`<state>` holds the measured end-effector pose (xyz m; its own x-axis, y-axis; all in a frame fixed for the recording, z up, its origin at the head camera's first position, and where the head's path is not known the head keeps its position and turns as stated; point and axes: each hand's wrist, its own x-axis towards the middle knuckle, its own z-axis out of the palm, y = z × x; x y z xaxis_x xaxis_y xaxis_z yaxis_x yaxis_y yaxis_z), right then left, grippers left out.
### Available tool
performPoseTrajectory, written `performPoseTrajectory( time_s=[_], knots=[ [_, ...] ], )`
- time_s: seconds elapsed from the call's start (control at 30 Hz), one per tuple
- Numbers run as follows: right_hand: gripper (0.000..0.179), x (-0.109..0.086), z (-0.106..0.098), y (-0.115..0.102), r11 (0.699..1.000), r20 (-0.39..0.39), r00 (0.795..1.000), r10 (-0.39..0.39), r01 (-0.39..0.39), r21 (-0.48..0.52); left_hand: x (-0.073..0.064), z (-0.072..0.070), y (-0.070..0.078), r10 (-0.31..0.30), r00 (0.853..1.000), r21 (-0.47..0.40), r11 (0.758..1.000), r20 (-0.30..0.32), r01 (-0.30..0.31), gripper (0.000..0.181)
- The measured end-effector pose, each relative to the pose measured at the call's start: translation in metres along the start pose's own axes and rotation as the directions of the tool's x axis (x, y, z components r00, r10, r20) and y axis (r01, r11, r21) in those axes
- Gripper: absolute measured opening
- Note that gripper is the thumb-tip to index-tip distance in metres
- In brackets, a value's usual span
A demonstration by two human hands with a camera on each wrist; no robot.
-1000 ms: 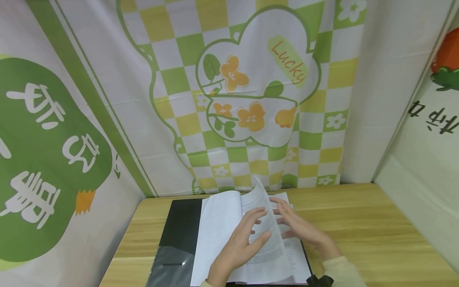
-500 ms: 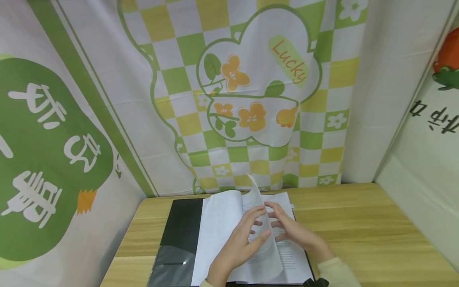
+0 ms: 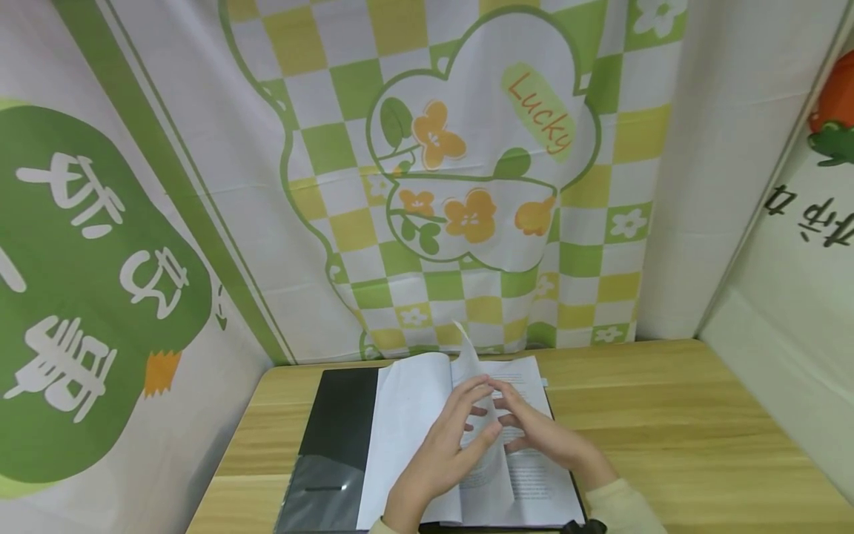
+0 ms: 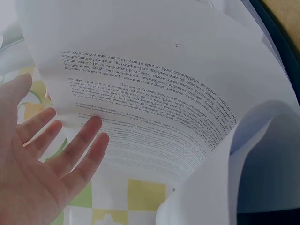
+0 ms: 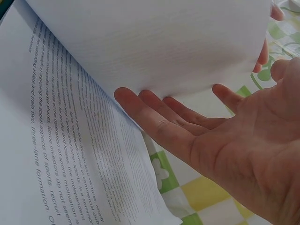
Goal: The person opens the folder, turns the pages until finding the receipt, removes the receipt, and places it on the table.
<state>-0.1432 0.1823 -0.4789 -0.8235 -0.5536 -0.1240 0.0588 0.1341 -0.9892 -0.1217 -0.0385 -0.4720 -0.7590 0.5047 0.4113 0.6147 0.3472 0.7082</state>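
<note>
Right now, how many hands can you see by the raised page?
2: the left hand at the left of the raised page, the right hand at its right.

Two hands (image 3: 443,452) (image 3: 539,428), one lifted sheet (image 4: 154,89), one black folder (image 3: 340,408), one table (image 3: 667,437).

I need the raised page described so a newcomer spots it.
On the wooden table lies an open black folder with white papers on it. Between the left hand and right hand, one printed sheet stands up. Unlike the pages on either side, its top corner rises past the table's back edge in the head view.
</note>
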Motion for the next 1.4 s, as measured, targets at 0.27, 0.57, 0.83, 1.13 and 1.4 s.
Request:
performPoseTrajectory(
  time_s=[0.27, 0.57, 0.83, 1.13, 1.4],
  knots=[
    [0.071, 0.002, 0.006, 0.002, 1.0, 0.012, 1.0, 0.015, -0.015, 0.002, 0.0, -0.004, 0.005, -0.032, 0.999, 0.044, 0.999, -0.014, 0.032, 0.047],
    [0.07, 0.003, 0.006, 0.002, 1.0, 0.021, 0.999, 0.025, -0.025, 0.012, -0.001, -0.007, 0.008, -0.076, 0.997, 0.046, 0.996, -0.016, 0.076, 0.043],
    [0.071, 0.003, 0.008, 0.001, 1.0, 0.05, 0.999, -0.007, 0.007, 0.016, -0.004, -0.008, 0.008, -0.126, 0.992, 0.09, 0.988, -0.03, 0.129, 0.043],
    [0.068, 0.005, 0.01, 0.002, 0.999, 0.059, 0.998, -0.014, 0.011, 0.04, -0.005, -0.01, 0.011, -0.209, 0.977, 0.095, 0.973, -0.042, 0.213, 0.04],
    [0.065, 0.005, 0.011, 0.002, 1.0, 0.057, 0.998, -0.013, 0.012, 0.012, -0.005, -0.013, 0.01, -0.238, 0.97, 0.085, 0.967, -0.043, 0.241, 0.038]
  ],
)
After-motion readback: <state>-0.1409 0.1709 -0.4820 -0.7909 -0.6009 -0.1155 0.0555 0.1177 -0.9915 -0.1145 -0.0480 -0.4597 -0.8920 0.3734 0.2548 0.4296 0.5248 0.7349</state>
